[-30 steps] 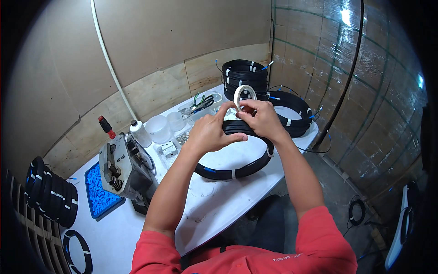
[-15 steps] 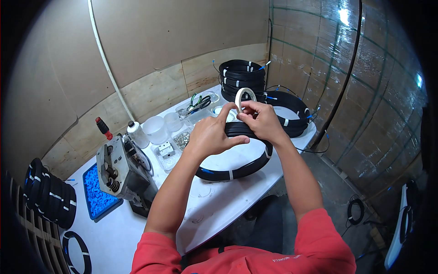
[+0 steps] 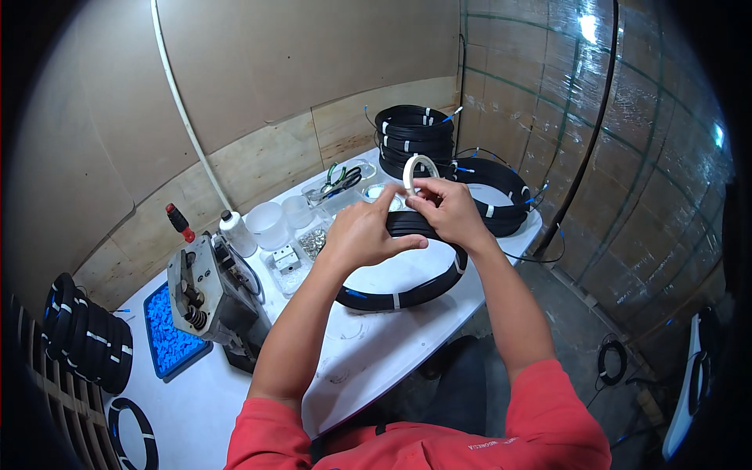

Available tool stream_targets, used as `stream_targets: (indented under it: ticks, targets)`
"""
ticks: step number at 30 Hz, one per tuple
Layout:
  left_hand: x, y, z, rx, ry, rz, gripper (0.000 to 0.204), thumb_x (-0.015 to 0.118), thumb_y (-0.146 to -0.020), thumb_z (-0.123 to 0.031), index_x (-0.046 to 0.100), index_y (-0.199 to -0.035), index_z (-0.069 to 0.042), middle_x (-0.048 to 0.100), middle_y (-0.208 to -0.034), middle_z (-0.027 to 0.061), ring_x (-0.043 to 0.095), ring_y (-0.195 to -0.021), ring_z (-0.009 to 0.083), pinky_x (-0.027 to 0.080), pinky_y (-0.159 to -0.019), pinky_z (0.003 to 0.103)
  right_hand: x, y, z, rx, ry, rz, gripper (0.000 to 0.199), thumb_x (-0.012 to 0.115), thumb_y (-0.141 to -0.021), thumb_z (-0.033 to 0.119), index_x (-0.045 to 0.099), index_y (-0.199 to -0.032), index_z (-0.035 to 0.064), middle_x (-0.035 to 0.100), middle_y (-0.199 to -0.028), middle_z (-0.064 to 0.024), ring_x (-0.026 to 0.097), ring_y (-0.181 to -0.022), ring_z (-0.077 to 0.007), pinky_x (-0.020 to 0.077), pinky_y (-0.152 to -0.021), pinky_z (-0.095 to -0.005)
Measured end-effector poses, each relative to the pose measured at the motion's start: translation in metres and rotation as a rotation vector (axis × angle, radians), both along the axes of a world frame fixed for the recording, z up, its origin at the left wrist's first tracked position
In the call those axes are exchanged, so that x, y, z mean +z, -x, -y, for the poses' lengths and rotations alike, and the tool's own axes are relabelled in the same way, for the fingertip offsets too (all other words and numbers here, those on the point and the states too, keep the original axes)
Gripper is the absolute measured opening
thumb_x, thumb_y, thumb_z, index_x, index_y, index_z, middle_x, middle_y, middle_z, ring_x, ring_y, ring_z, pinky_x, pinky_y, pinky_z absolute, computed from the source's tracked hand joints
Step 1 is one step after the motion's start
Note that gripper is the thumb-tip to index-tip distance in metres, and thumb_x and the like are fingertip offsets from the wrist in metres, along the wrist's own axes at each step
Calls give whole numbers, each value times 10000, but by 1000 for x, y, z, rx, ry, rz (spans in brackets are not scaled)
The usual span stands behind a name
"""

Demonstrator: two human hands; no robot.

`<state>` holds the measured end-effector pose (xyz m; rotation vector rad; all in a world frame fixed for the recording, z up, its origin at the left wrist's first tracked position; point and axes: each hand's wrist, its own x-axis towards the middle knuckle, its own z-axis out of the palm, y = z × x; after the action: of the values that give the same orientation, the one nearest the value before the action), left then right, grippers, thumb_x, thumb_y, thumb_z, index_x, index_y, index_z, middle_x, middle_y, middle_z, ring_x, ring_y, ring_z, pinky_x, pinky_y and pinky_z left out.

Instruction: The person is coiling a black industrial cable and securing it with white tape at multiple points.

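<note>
Gripping cable coil (image 3: 407,294) between hands (image 3: 407,227)

A white worktable (image 3: 368,352) stands against a plain brown board wall (image 3: 313,70), with a paler plywood strip (image 3: 258,164) along its base. A white pipe (image 3: 182,110) runs up the wall. To the right, a wall covered in shiny plastic film (image 3: 627,157) reflects a bright light (image 3: 587,27). Grey concrete floor (image 3: 580,313) lies below
</note>
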<state>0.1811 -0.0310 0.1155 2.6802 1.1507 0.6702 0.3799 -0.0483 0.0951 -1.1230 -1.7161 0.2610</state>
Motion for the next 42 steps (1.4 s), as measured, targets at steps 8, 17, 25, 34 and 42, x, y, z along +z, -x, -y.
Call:
stream_targets:
  ticks: [8,17,25,34,42]
  targets:
    - [-15,7,-16,-3,-5,336,325,505,-1013,-339,447,-1190,-74,658,-675,183,633,-653,424,437,-628,503,-1,8,-2,-3,-62,76,275,737,-876,188,739,-1078,1,724,-854,-158,673,-675,-193,531,-634,-312]
    - [-17,11,-20,32,89,410,263,555,-988,-291,492,-1109,-66,653,-653,174,640,-635,387,449,-613,465,12,11,-6,90,-187,228,212,727,-871,165,760,-1035,35,702,-836,-141,662,-750,-270,518,-670,-356]
    - [-22,10,-23,78,-12,413,244,562,-980,-287,547,-1020,-47,643,-643,167,634,-610,361,457,-599,438,21,16,-4,61,-224,375,186,732,-854,126,761,-1012,33,678,-809,-128,627,-724,-261,495,-638,-371]
    - [-19,8,-22,93,20,369,237,534,-974,-273,560,-1016,-42,659,-708,212,655,-691,421,485,-644,484,30,11,-7,109,-201,515,170,711,-891,188,752,-1008,72,642,-775,-110,577,-749,-289,463,-690,-416]
    - [-23,5,-23,107,-96,340,237,502,-953,-232,551,-982,-2,660,-781,274,633,-748,487,488,-709,568,27,7,-10,89,-65,485,222,655,-935,258,763,-1023,84,706,-896,-115,609,-870,-299,492,-799,-385]
